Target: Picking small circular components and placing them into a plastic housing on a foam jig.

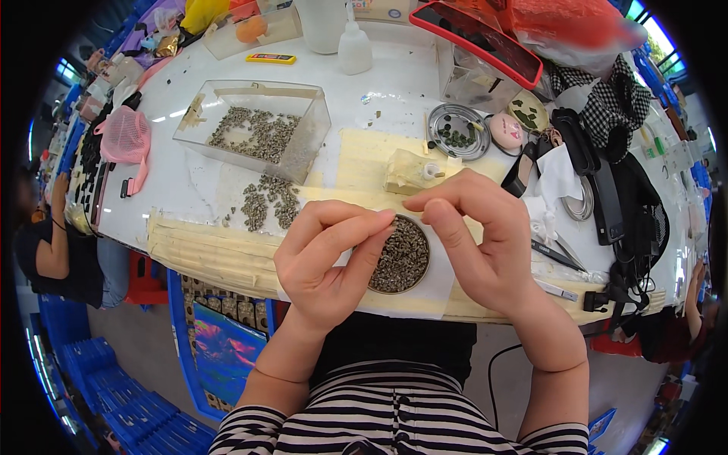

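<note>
Left hand (324, 262): thumb and index tips pinched together over the upper left of a round shallow dish (428, 262); can't tell whether a part sits between them. Right hand (489, 235): thumb and index tips apart, just beyond the dish's upper right edge, nothing visible in the gap.

Dish is between my hands, near the front edge of the white worktable (387, 102), on a white sheet (436, 292). It's full of small dark metallic parts (400, 262). My left fingers hide some of its left side.

Beyond it: block wrapped in cream tape (406, 173), small white cylinder (432, 170) on top. Up and left, clear plastic bin (312, 125) with similar parts inside, plus a loose pile (265, 203) on the table just in front of it.

Right of the block: round clear dish (459, 105) with dark green pieces, pink round case (506, 132) beside it. Red-cased phone (485, 44) tilted above those. Tweezers (567, 252) lie to the right of my right hand. White squeeze bottle (355, 51) at the back, pink mesh bag (124, 136) far left.
</note>
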The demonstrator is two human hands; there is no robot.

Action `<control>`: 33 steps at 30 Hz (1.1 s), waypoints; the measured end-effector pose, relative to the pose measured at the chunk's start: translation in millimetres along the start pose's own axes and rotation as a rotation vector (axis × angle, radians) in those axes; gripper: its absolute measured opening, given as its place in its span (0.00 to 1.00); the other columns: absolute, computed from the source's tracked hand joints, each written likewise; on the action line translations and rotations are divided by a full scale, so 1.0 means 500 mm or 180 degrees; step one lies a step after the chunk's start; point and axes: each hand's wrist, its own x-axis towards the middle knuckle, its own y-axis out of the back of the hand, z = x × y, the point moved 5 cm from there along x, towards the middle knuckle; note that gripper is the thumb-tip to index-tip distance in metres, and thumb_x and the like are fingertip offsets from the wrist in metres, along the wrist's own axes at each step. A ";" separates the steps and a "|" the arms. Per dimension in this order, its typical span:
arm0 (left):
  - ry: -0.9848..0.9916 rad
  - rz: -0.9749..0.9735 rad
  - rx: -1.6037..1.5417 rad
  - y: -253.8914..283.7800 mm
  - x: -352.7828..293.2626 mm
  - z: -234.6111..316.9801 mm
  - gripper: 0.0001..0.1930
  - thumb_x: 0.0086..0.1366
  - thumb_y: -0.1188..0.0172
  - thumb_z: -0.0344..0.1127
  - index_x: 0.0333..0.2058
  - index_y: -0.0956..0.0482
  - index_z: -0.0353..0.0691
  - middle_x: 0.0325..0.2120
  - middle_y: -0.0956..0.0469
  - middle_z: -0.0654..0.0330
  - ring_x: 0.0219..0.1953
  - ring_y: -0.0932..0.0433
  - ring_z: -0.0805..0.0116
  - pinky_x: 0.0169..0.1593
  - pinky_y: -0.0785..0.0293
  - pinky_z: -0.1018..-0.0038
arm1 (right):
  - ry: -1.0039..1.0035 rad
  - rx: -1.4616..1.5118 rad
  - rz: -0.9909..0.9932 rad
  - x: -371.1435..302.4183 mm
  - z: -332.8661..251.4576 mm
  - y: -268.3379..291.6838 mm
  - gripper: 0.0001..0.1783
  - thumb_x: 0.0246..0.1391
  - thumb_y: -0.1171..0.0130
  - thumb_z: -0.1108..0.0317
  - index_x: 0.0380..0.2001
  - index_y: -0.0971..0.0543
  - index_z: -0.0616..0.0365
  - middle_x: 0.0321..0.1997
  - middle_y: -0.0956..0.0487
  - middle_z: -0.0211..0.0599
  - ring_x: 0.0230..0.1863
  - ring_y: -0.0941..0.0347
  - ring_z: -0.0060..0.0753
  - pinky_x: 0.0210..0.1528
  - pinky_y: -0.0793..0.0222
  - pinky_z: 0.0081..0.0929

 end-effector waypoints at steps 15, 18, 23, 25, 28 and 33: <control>-0.0130 -0.0076 0.0033 0.002 -0.005 -0.001 0.13 0.52 0.29 0.22 0.38 0.13 0.40 0.31 0.21 0.63 0.32 0.26 0.67 0.35 0.31 0.75 | -0.1656 0.1858 -0.0617 -0.021 0.033 -0.044 0.08 0.61 0.37 0.69 0.36 0.18 0.64 0.30 0.21 0.24 0.29 0.32 0.09 0.29 0.36 0.14; -0.0182 -0.0070 0.0046 0.005 -0.002 0.000 0.13 0.51 0.29 0.23 0.37 0.13 0.42 0.30 0.21 0.65 0.33 0.27 0.68 0.36 0.33 0.74 | -0.1595 0.1856 -0.0666 -0.025 0.041 -0.041 0.08 0.61 0.37 0.69 0.35 0.18 0.64 0.29 0.22 0.22 0.28 0.33 0.08 0.28 0.38 0.11; -0.0132 -0.0036 0.0025 0.006 -0.003 0.001 0.12 0.51 0.28 0.24 0.36 0.13 0.43 0.30 0.21 0.66 0.33 0.28 0.68 0.37 0.34 0.73 | -0.1749 0.2100 -0.0713 -0.030 0.052 -0.048 0.08 0.61 0.36 0.68 0.35 0.19 0.63 0.28 0.23 0.21 0.26 0.34 0.07 0.27 0.39 0.10; -0.0113 -0.0046 -0.0015 0.007 -0.002 -0.003 0.12 0.51 0.28 0.24 0.36 0.13 0.43 0.30 0.21 0.66 0.33 0.28 0.68 0.38 0.34 0.73 | -0.1861 0.2233 -0.0730 -0.032 0.053 -0.052 0.08 0.61 0.36 0.68 0.35 0.20 0.63 0.29 0.23 0.21 0.26 0.33 0.07 0.27 0.37 0.10; -0.0051 -0.0112 -0.0128 0.011 -0.001 -0.009 0.11 0.51 0.28 0.24 0.35 0.13 0.43 0.30 0.21 0.66 0.34 0.28 0.68 0.38 0.35 0.73 | -0.1992 0.2324 -0.0761 -0.032 0.048 -0.055 0.08 0.61 0.36 0.67 0.36 0.20 0.62 0.29 0.23 0.22 0.26 0.30 0.09 0.28 0.33 0.10; 0.0163 -0.0209 -0.0377 0.009 0.000 -0.015 0.11 0.52 0.28 0.24 0.35 0.13 0.43 0.30 0.21 0.66 0.35 0.28 0.68 0.39 0.34 0.73 | -0.2111 0.2515 -0.0812 -0.030 0.048 -0.059 0.09 0.62 0.37 0.66 0.37 0.19 0.63 0.29 0.22 0.24 0.26 0.28 0.12 0.29 0.29 0.12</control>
